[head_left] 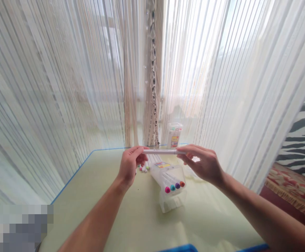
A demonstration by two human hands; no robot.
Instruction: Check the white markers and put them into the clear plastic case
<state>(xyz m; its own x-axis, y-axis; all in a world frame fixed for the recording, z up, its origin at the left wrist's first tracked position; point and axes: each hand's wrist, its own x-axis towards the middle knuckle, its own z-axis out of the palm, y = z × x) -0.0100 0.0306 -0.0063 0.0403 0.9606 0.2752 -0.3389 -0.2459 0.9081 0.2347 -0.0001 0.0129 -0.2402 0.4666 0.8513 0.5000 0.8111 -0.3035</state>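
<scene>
A white marker pen point(159, 152) is held level above the table between both hands. My left hand point(131, 163) pinches its left end, and my right hand point(204, 161) grips its right end with thumb and fingers. Below it, a clear plastic marker case point(156, 175) lies on its side with several markers inside, showing pink, teal, purple and orange ends point(172, 187). Several loose white markers point(150, 161) lie behind the case, close to my left hand. A clear plastic piece point(191, 171), partly hidden by my right hand, rests on the table.
The pale green table point(99, 196) has a blue edge. An upright clear marker case point(175, 135) stands at the back by the string curtain point(89, 87), where a beaded strand point(153, 70) hangs. Blue objects point(184, 247) show at the near edge; zebra-patterned fabric point(299, 136) is at right.
</scene>
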